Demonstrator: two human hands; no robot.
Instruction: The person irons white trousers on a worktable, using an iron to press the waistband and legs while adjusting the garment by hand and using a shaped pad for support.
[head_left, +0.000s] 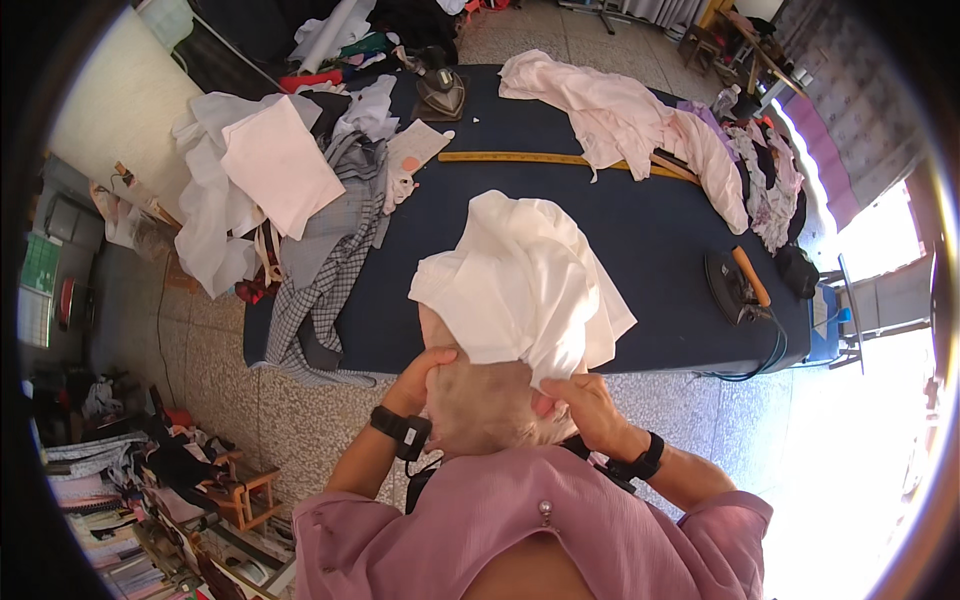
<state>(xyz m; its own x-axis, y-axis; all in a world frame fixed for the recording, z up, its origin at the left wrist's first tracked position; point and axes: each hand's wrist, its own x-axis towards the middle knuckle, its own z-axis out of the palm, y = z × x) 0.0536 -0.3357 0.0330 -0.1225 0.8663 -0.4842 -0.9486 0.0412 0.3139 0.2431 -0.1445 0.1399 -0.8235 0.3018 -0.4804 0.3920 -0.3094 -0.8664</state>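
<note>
In front of my chest is a tan, brown-stained cloth piece (487, 405), perhaps a pad; its exact kind is unclear. Its far part lies under a crumpled white fabric piece (517, 277), which spreads onto the dark blue table. My left hand (416, 381) grips the tan piece's left edge, thumb on top and the other fingers mostly hidden. On the right side, my right hand (592, 411) pinches a near corner of the white fabric between thumb and fingers. Both hands are just off the table's near edge.
A clothes iron (735, 285) with a wooden handle and cord rests at the right; another iron (440, 94) stands at the back. A yellow ruler (517, 157) lies across the dark blue table (465, 202). Pale pink fabric (615, 105) and checked cloth (341, 270) flank it.
</note>
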